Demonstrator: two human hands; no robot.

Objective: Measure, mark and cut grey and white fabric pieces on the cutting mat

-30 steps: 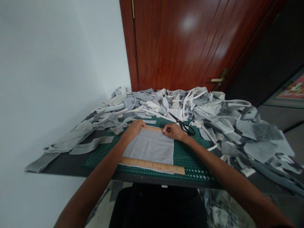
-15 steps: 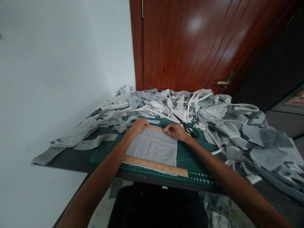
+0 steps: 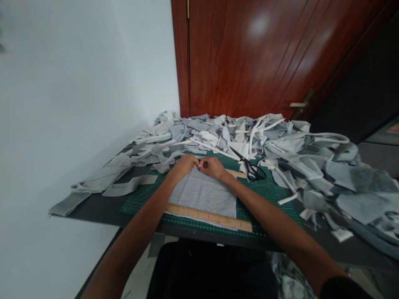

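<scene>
A light grey piece of fabric (image 3: 208,193) lies on the green cutting mat (image 3: 262,203). At its far edge, my left hand (image 3: 186,164) pinches the cloth near the upper left corner. Close beside it, my right hand (image 3: 212,167) has its fingertips pressed together on the same edge, almost touching the left fingers. One wooden ruler (image 3: 208,216) lies across the near edge of the fabric. The end of a second wooden ruler (image 3: 237,174) shows right of my right hand; the rest is hidden. Black-handled scissors (image 3: 253,168) lie farther right, blades slightly apart or closed, too small to tell.
Heaped grey and white fabric scraps (image 3: 224,135) line the back of the dark table (image 3: 102,211) and spread down its right side. Longer strips (image 3: 129,186) lie at the left. A white wall (image 3: 77,83) and a brown door (image 3: 249,62) stand behind.
My right hand has slid left along the fabric's far edge to meet my left hand. More of the far ruler's right end now shows. The view has shifted slightly.
</scene>
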